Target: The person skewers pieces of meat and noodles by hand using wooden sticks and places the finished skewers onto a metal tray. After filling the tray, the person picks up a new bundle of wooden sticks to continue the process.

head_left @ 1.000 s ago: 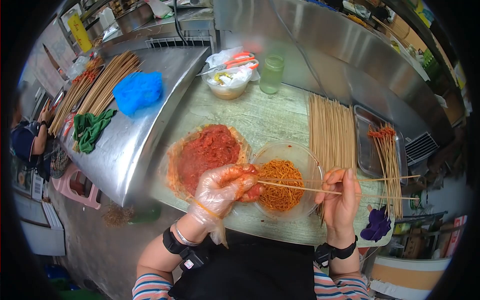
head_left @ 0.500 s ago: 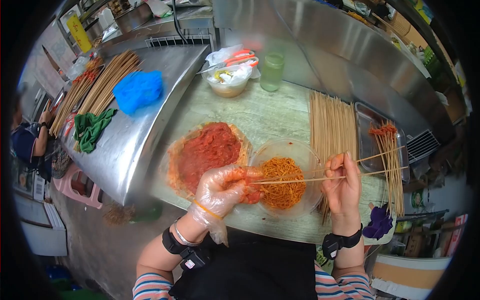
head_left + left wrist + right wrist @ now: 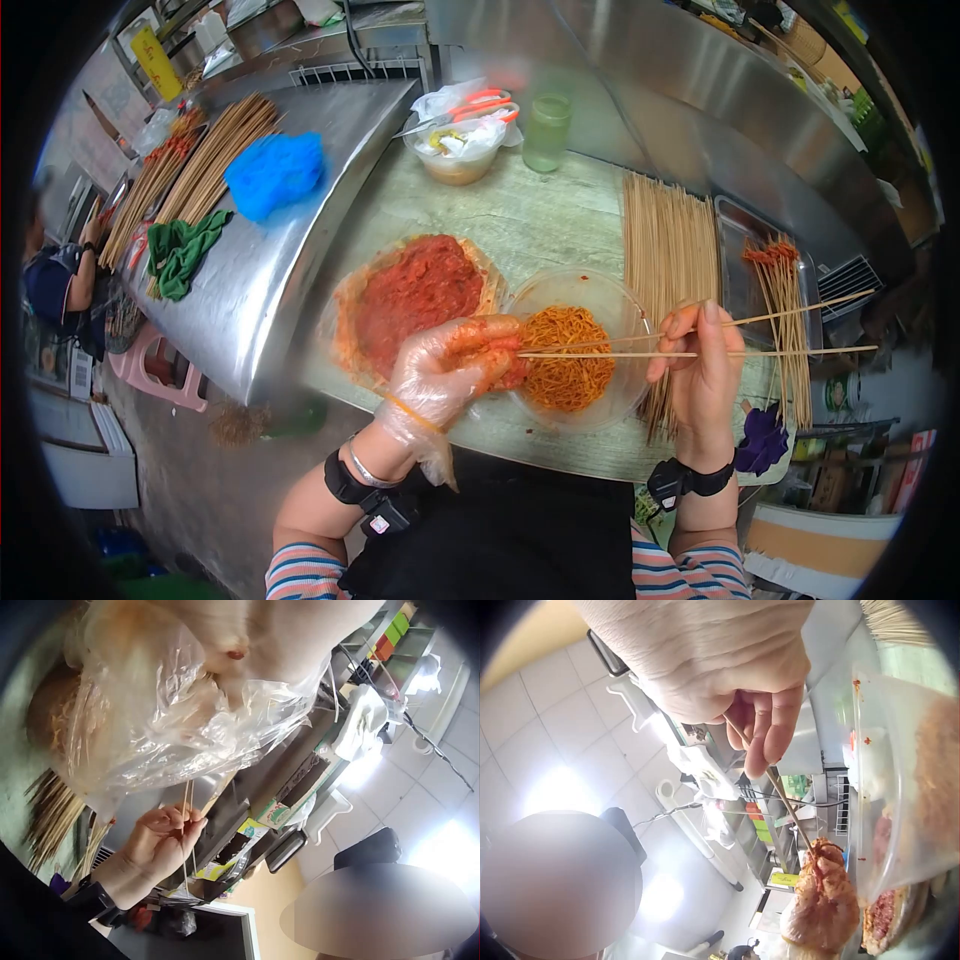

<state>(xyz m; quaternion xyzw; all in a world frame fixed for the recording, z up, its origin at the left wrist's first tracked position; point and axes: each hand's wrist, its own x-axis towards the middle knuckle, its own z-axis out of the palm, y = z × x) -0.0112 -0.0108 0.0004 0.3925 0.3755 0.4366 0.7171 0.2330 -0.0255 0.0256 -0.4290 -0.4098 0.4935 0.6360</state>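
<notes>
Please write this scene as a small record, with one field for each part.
left hand: in clear glove, red-stained, fingers closed around the tips of two sticks
right hand: bare, pinches the same sticks
near left hand: red mix in a plastic bag
between hands: orange strands in a clear bowl
right side: loose sticks, tray
back: scissors, green glass

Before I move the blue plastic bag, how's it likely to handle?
The blue plastic bag looks thin and crumpled, so it's probably floppy. It seems light, though anything inside is hidden. Pushed, it may slide on the smooth metal counter.
</notes>
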